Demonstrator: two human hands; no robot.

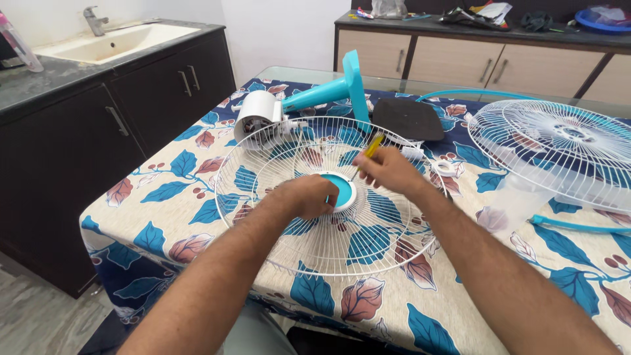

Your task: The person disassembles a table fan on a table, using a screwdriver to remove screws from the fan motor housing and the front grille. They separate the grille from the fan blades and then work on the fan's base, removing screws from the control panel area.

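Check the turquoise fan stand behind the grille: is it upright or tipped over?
Tipped over. The turquoise fan stand lies on its side on the table, its flat base standing on edge.

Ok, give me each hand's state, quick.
Left hand: closed over the hub of the fan guard.
Right hand: closed on a screwdriver, tip at the hub.
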